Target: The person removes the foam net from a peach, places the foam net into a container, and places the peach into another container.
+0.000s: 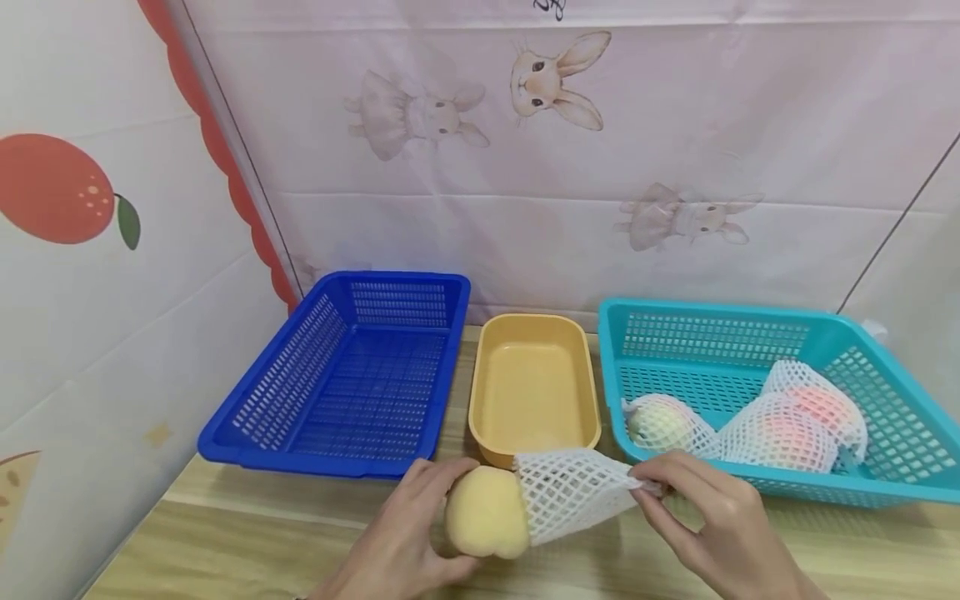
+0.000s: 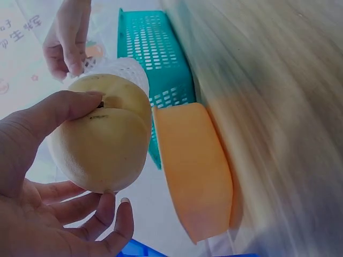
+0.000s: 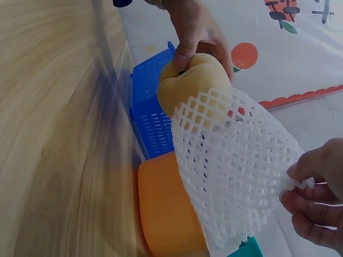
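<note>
My left hand (image 1: 405, 533) holds a pale yellow, apple-shaped fruit (image 1: 487, 512) with a short dark stem, thumb near the stem and fingers on the other side. A white foam fruit net (image 1: 573, 493) stretches to the right from the fruit, its wide mouth lapping over the fruit's edge. The narrow gathered end is pinched by my right hand (image 1: 712, 512) between thumb and fingers. In the right wrist view the foam net (image 3: 236, 155) hangs wide, most of it with no fruit inside. Both hands are above the wooden table, in front of the baskets.
A blue basket (image 1: 442, 392) stands at the left, with a yellow tub (image 1: 534, 392) in the middle. Inside the teal basket (image 1: 885, 358) at the right lie several fruits (image 1: 795, 425) in white foam nets. A printed cloth wall (image 1: 525, 233) rises behind them.
</note>
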The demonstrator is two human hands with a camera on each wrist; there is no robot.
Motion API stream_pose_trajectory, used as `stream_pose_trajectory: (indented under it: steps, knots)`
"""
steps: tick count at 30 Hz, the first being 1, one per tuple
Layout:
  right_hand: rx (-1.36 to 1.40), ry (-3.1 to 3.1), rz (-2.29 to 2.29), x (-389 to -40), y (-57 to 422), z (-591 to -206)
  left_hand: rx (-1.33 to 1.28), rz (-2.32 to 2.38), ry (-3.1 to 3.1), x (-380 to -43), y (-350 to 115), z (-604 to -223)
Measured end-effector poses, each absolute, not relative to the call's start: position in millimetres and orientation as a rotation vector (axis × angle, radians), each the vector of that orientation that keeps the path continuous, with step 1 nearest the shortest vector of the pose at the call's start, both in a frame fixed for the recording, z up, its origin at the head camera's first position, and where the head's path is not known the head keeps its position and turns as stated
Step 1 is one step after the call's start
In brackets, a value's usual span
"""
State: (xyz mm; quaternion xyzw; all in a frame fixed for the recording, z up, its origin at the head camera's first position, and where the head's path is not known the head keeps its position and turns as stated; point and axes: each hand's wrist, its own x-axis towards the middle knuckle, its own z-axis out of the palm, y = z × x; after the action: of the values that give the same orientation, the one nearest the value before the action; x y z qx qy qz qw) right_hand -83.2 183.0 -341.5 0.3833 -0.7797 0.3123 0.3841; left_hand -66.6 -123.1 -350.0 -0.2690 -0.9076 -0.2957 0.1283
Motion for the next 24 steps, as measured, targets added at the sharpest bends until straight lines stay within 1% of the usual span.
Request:
stream_pose_trajectory:
  steps: [6, 16, 24]
  knots:
    - [0.935, -2.003, 0.808, -84.8, 179.8, -336.5, -0.788, -0.826, -2.577, -65.8, -125.8, -345.0]
    - [0.895, -2.033, 0.846, -90.9, 172.2, -332.2, -0.823, -0.78, -2.413, -73.5, -136.8, -331.5]
    - [0.891, -1.992, 0.864, -97.7, 166.9, -319.2, -0.71, -0.738, -2.481, -78.6, -143.0, -313.0]
